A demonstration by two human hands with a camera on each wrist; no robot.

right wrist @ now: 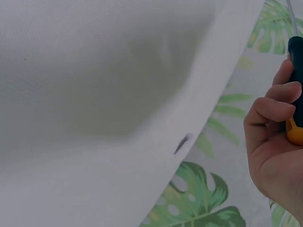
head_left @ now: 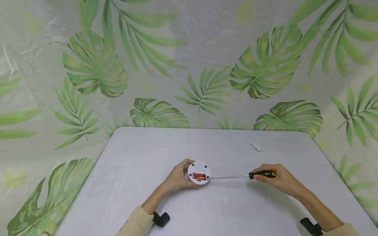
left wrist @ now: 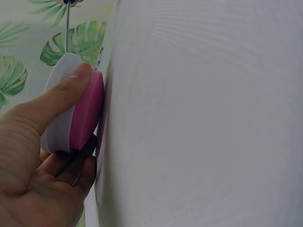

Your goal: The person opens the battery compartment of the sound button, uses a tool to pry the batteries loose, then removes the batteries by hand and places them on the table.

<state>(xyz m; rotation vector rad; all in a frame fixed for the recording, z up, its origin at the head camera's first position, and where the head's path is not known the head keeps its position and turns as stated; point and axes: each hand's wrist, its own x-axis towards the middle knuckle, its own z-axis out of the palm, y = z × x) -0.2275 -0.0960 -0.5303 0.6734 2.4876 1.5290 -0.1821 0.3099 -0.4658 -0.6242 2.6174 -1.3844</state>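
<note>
My left hand (head_left: 177, 177) grips a round white-and-pink device (head_left: 199, 167) by its edge, thumb on one side and fingers on the other. Its white face, turned up, has small round holes, dark feet and an uncovered battery compartment holding red batteries (head_left: 199, 177). In the left wrist view the pink part (left wrist: 88, 111) faces the table. A screwdriver (head_left: 262, 174) with a black-and-yellow handle is held in my right hand (head_left: 280, 180), the fingers curled around the handle. Its long metal shaft points left, and the tip overlaps the compartment's right end.
A small flat white piece (head_left: 256, 146) lies toward the back right of the white table (head_left: 141, 144). Behind the table hangs a leaf-patterned cloth (head_left: 206, 49). Black wrist mounts show near both forearms.
</note>
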